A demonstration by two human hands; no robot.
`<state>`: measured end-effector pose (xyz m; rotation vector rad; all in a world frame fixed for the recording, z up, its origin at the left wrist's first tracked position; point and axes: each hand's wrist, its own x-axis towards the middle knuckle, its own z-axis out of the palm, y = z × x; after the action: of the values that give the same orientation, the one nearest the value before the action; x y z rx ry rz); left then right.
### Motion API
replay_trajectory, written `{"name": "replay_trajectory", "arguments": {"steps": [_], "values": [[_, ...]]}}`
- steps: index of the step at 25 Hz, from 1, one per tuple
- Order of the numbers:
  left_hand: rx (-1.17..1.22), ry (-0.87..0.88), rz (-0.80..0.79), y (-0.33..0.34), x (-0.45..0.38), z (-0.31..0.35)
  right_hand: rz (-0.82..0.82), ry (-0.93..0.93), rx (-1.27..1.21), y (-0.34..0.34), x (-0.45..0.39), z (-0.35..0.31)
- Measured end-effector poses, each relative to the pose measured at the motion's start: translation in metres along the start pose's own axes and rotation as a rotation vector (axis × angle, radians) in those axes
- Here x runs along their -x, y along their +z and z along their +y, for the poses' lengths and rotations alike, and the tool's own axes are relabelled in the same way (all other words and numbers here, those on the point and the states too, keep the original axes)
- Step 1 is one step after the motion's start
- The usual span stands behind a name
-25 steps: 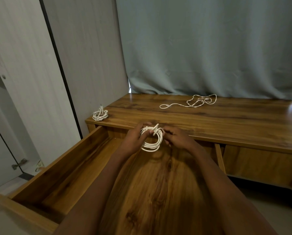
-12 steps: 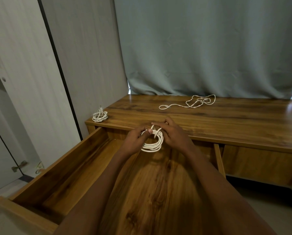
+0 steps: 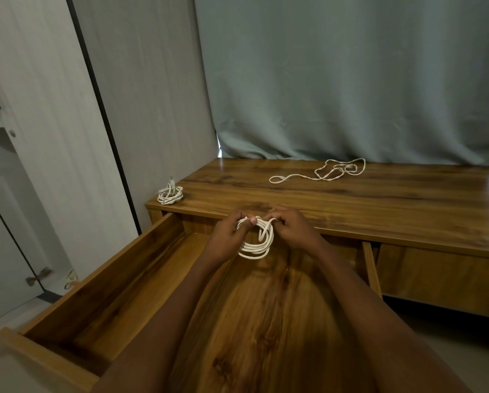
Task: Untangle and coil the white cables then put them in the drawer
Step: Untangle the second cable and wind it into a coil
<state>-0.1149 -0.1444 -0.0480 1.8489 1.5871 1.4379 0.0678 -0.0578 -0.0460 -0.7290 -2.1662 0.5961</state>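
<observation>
Head view. Landmark taken as the drawer (image 3: 129, 282), which stood pulled out from under the wooden top (image 3: 379, 205).

The coil (image 3: 256, 245) of white cable hung above the drawer's back end, just in front of the top's front edge, held between both hands. It was not resting on the drawer floor as far as could be seen.

Left hand (image 3: 227, 236): on the coil's left side, fingers curled round the upper left of the loops, thumb tip pressed across the strands at the top. The loops hung down to the right of and below this hand.

Right hand (image 3: 296, 229): on the coil's right side, fingers curled, pinching a strand at the coil's upper right. One short loop of cable ran from this pinch down across the front of the coil. The lower half of the coil hung free below both hands, touching neither palm.

Second coil (image 3: 170, 194): already wound, lying on the top's left corner, behind and above the drawer's left wall, well apart from the hands.

Loose cable (image 3: 322, 173): still tangled, lying on the top far behind the drawer, near the curtain (image 3: 351, 80), well apart from both hands.

Inside of the drawer: bare wood seen; the forearms hid part of the floor.
</observation>
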Motion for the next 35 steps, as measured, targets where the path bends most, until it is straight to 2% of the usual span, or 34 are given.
{"name": "replay_trajectory", "arguments": {"steps": [3,7,14,19,24,28,32,35], "values": [[-0.008,0.013,0.045,0.003,0.001,0.000,-0.043,0.063,-0.075,-0.001,-0.001,0.002],[-0.012,0.051,0.058,0.004,0.004,0.001,-0.085,0.205,-0.328,-0.006,0.002,-0.008],[0.084,0.052,0.018,0.011,0.011,0.005,-0.087,0.341,-0.332,-0.006,0.004,0.000],[0.240,-0.030,0.026,0.014,0.009,-0.003,-0.141,0.304,-0.251,-0.010,0.004,-0.004],[0.373,-0.169,0.060,0.020,0.005,-0.005,-0.174,0.177,-0.050,-0.014,0.004,-0.008],[0.416,-0.205,0.068,0.019,0.003,-0.002,-0.198,0.205,-0.039,-0.012,0.004,-0.006],[0.408,-0.242,0.070,0.019,0.000,-0.004,-0.138,0.143,-0.113,-0.015,0.007,-0.006],[0.371,-0.236,0.083,0.019,-0.001,-0.007,-0.059,-0.007,0.005,-0.019,0.012,-0.014]]}}
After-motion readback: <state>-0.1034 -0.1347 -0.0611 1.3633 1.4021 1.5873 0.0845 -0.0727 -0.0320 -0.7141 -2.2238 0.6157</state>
